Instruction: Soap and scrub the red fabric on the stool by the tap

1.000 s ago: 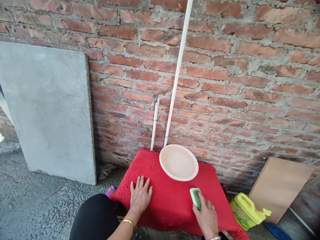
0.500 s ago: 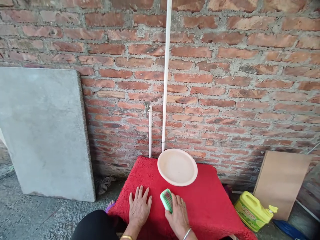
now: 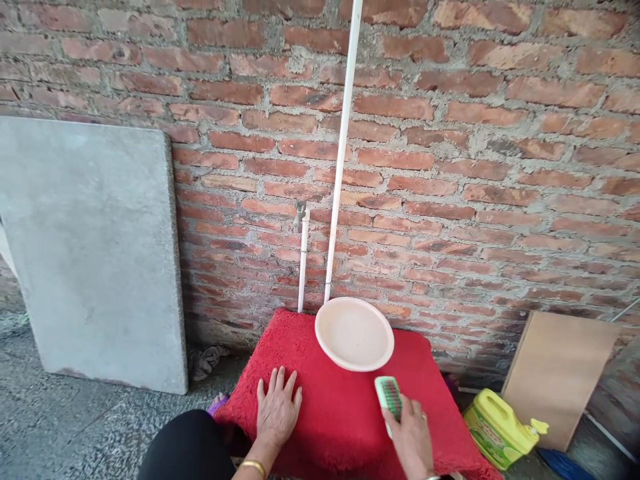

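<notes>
A shaggy red cloth (image 3: pixel 335 413) covers a low table in front of me. My left hand (image 3: pixel 279 407) lies flat on it, fingers spread, holding nothing. My right hand (image 3: pixel 413 433) is closed around a green and white scrub brush (image 3: pixel 389 395), which is turned so that its bristly face shows; whether it touches the cloth I cannot tell. Beyond the hands, a pale pink basin (image 3: pixel 355 333) sits at the cloth's far edge. Nothing can be made out inside the basin apart from its smooth bottom.
A brick wall (image 3: pixel 240 167) rises behind the table, with a tap (image 3: pixel 301 212) and a tall white pipe (image 3: pixel 341 153). A concrete slab (image 3: pixel 95 253) leans at left. A yellow detergent jug (image 3: pixel 503 427) and a brown board (image 3: pixel 560 373) stand at right. My knee (image 3: pixel 183 447) is lower left.
My right hand has carried the scrub brush to the right across the cloth. My left hand has stayed in place. The view has tilted slightly.
</notes>
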### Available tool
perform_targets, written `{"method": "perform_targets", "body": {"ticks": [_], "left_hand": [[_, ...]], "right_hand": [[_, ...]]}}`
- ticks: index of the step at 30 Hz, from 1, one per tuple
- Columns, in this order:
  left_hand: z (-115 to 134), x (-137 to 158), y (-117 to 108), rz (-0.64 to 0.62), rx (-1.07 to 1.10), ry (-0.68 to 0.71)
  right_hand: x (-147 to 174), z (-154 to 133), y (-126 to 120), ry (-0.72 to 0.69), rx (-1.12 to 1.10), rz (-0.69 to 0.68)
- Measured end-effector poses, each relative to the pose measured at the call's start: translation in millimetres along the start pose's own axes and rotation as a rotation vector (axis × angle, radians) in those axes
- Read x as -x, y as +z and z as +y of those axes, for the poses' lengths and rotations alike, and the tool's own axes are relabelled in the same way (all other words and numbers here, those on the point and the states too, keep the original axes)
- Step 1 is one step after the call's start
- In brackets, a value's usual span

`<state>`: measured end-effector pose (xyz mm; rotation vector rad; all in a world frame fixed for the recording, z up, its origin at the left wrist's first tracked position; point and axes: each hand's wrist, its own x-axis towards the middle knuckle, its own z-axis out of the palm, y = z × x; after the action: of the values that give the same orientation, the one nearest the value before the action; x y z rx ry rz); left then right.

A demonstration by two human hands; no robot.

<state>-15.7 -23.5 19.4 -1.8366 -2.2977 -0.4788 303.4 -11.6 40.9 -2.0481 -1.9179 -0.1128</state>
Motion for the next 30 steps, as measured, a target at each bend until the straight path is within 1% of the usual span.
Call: {"method": "perform_targets", "body": {"ticks": [5, 7, 9, 10, 12, 17, 19, 21, 22, 24, 27, 30], "left_hand": [[-2, 0, 1, 0.000, -0.011, 0.014], [-2, 0, 0, 0.006, -0.020, 0.014], [-2, -1, -1, 0.009, -0.023, 0.013], [-2, -1, -1, 0.007, -0.023, 0.012], [0, -1, -2, -0.004, -0.013, 0.011], [1, -1, -1, -0.004, 0.048, -0.003], [1, 0, 0, 0.008, 0.074, -0.010], [1, 1, 0, 0.019, 0.089, -0.014], [1, 1, 0, 0.022, 0.093, -0.015], [2, 1, -1, 0.025, 0.103, -0.016], [2, 1, -3, 0.031, 0.118, -0.018], [1, 1, -3, 0.031, 0.131, -0.017]], "right_hand": [[16, -100, 22, -0.211, -0.100, -0.183], [18, -123, 24, -0.263, -0.120, -0.245], [15, -128, 21, -0.276, -0.113, -0.272], [12, -123, 18, -0.261, -0.091, -0.274], [5, -101, 10, -0.208, -0.019, -0.258], [-12, -11, -10, -0.010, 0.193, -0.141], [-14, 16, -15, 0.072, 0.247, -0.099], [-14, 25, -15, 0.093, 0.264, -0.071], [-12, 22, -14, 0.071, 0.252, -0.065], [-5, -1, -8, -0.023, 0.193, -0.078], [9, -59, 6, -0.182, 0.057, -0.151], [22, -116, 18, -0.289, -0.053, -0.245]]}}
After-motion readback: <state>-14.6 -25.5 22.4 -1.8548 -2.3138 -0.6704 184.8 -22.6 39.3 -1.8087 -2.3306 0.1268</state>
